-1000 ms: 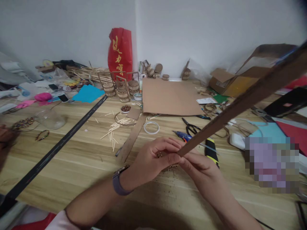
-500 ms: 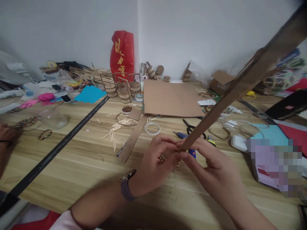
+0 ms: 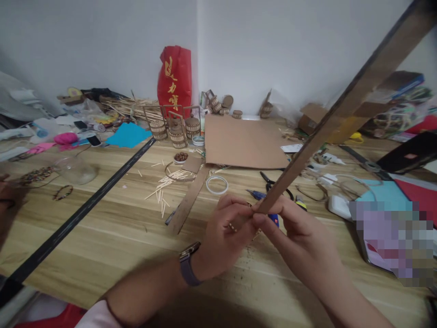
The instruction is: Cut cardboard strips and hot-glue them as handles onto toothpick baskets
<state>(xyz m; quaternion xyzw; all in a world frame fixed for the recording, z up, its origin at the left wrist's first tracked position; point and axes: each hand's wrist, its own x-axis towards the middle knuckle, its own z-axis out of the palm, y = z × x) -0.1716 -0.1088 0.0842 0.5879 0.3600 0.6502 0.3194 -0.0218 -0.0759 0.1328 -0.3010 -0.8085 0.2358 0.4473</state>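
Both hands meet in front of me over the table, fingertips close together. My right hand [image 3: 300, 237] pinches the lower end of a long brown cardboard strip [image 3: 317, 141], which slants up to the upper right. My left hand [image 3: 223, 241], with a watch on its wrist, is curled around a small piece with pale stick slats [image 3: 233, 227]; most of this piece is hidden by the fingers. The left fingertips touch the strip's low end. Just behind the hands lie a blue tool [image 3: 256, 194] and dark-handled pliers [image 3: 273, 184].
A large cardboard sheet [image 3: 246, 141] lies behind, beside little slatted baskets [image 3: 178, 137] with handles. Loose sticks [image 3: 170, 182], a tape roll [image 3: 217, 184] and a flat strip [image 3: 189, 200] are nearer. A glass jar [image 3: 77, 171] stands left; another person's hand [image 3: 5, 191] shows at the edge.
The cardboard strip's upper part has swung slightly and shows its flat side more. Both hands stay nearly in place, with the left wrist a little further right.
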